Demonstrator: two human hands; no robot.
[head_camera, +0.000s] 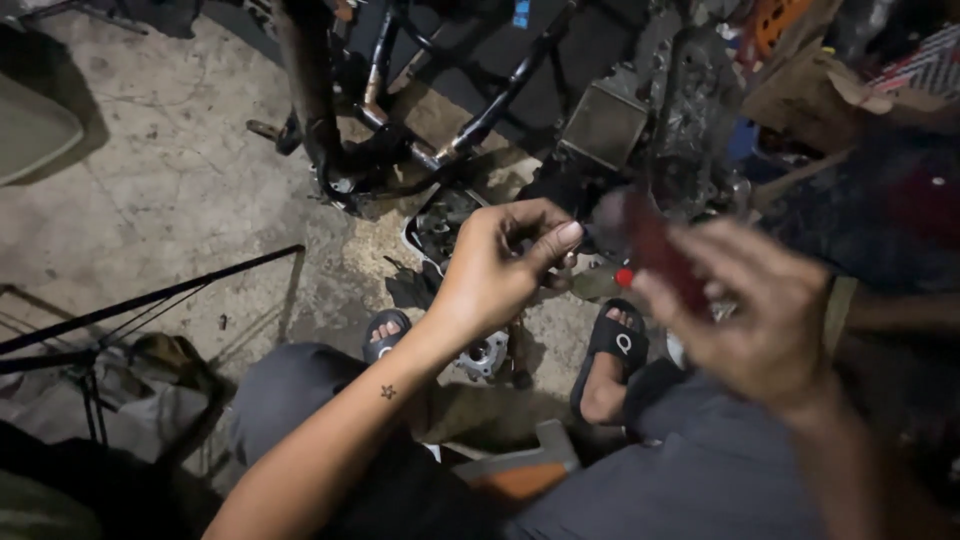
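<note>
My left hand is raised over my knees with its fingers curled and pinched on a small dark part that I cannot make out. My right hand is blurred by motion and grips a dark red tool handle with a small red tip, held close to the left fingertips. Below the hands, a round metal part lies on the floor between my sandalled feet.
A stripped black motorcycle frame with its greasy engine block stands ahead on the concrete floor. A dark tray of parts sits under the frame. Thin black rods lie at left; clutter and boxes fill the right.
</note>
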